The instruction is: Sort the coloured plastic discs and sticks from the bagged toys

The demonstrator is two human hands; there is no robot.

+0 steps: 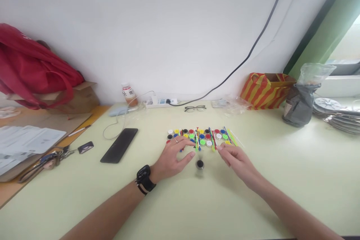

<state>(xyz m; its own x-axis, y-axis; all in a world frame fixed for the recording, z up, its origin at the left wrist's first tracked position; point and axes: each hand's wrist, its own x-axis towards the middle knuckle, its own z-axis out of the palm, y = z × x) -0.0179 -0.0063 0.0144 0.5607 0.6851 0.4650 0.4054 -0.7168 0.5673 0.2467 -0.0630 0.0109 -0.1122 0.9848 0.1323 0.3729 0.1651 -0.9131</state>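
My left hand [172,158] hovers over the table, thumb and index finger apart with nothing visible between them. A small round piece with a black centre and clear rim [200,164] is between my hands, blurred around its edges. My right hand [236,160] has its thumb and fingers pinched together near a bundle of thin coloured strips [213,138]; whatever they grip is too small to make out. Behind my hands are rows of small round pieces with coloured centres [209,143], with more bundles of strips between them. My left fingers hide some of these.
A black phone-like slab [119,145] lies left of my hands, and eyeglasses [195,108] lie behind the rows. Along the wall stand a bottle [129,94], a power strip [161,103] and a striped bag [264,92]. At right are a grey bag [298,107] and stacked discs [344,120].
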